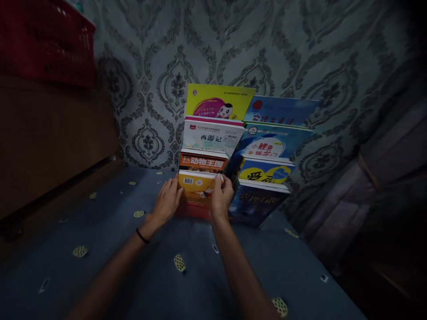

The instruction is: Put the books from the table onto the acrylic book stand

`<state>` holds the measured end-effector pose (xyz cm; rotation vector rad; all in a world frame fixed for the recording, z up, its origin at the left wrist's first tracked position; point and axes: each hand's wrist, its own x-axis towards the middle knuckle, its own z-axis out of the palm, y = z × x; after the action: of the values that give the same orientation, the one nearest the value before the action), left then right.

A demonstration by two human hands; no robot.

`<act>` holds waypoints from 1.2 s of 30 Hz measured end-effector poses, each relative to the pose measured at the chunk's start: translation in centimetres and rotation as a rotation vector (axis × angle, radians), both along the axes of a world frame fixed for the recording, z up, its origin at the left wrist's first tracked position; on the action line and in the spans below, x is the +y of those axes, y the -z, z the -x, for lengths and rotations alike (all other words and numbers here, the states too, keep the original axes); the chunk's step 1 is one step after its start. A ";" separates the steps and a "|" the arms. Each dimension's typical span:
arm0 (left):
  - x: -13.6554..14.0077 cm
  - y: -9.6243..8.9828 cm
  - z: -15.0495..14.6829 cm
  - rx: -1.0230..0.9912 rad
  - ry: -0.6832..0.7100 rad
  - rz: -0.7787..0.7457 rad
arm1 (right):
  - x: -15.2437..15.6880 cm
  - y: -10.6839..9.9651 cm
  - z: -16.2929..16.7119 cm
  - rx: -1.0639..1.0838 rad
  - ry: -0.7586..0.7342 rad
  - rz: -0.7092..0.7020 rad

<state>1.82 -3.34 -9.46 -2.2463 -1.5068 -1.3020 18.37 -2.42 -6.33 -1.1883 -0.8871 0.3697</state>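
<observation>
An orange book point(196, 186) with a barcode on its cover stands at the front of the left row. My left hand point(167, 198) is closed at its left edge, with some fingertips hidden at the side. At its upper right corner my right hand point(222, 195) grips it, thumb in front. Close behind stand a brown animal book point(203, 162), a pale book point(211, 137) with a pink top edge and a yellow-green book point(218, 100), each higher than the one in front. A dark blue book point(258, 202) fronts the right row, just right of my right hand.
Behind it rise a yellow-and-blue book point(265, 171), a teal book point(275, 140) and a blue book point(287, 109). Patterned wallpaper point(150, 89) backs everything. A wooden cabinet point(56, 142) carrying a red basket point(60, 49) stands left; a tied curtain point(353, 195) hangs right. Blue printed cloth point(150, 275) lies below.
</observation>
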 end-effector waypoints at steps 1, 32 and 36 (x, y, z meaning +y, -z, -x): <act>0.0 -0.1 0.0 0.006 -0.001 0.011 | 0.2 0.0 0.1 0.013 0.023 0.003; 0.1 -1.1 0.4 -0.106 0.093 0.054 | 0.4 0.0 0.0 -0.021 -0.017 -0.016; 0.2 -0.9 0.2 -0.144 0.106 0.053 | 0.5 0.2 0.0 -0.049 -0.016 -0.026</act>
<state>1.57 -3.15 -8.52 -2.3390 -1.5028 -1.5013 18.39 -1.88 -6.48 -1.1713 -0.9415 0.3420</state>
